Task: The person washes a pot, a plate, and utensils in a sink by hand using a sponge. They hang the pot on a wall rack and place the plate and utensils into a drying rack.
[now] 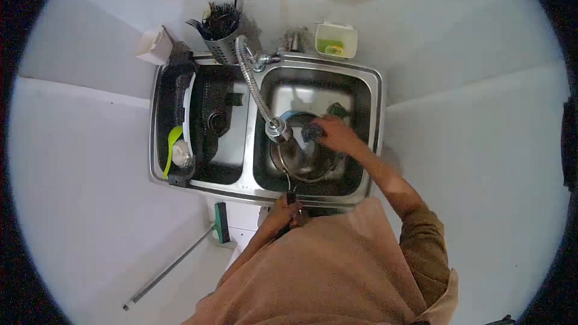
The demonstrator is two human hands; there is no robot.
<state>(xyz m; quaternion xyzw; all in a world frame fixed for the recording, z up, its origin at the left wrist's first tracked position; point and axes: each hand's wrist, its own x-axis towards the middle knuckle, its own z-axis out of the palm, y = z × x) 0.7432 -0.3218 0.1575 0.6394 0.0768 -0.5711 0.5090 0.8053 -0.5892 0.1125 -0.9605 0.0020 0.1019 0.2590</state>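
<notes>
A metal pan (319, 171) sits in the right basin of the sink (248, 144). My left hand (284, 213) is closed around the pan's dark handle (291, 197) at the front edge of the sink. Inside the pan, my right hand (338, 135) grips a dark scouring pad (312, 132) near the far right side. The coiled-hose faucet (278, 129) hangs over the pan's left part and hides some of it. Behind the pan lie a blue item (291, 114), partly covered, and a dark green scrubber (337, 109).
In the left basin stand a dark rack (183, 108), a lime-green utensil (171, 144) and a whitish item (180, 153). A perforated cutlery holder (223, 48) and white containers (337, 39) line the back. A squeegee (221, 222) leans below left.
</notes>
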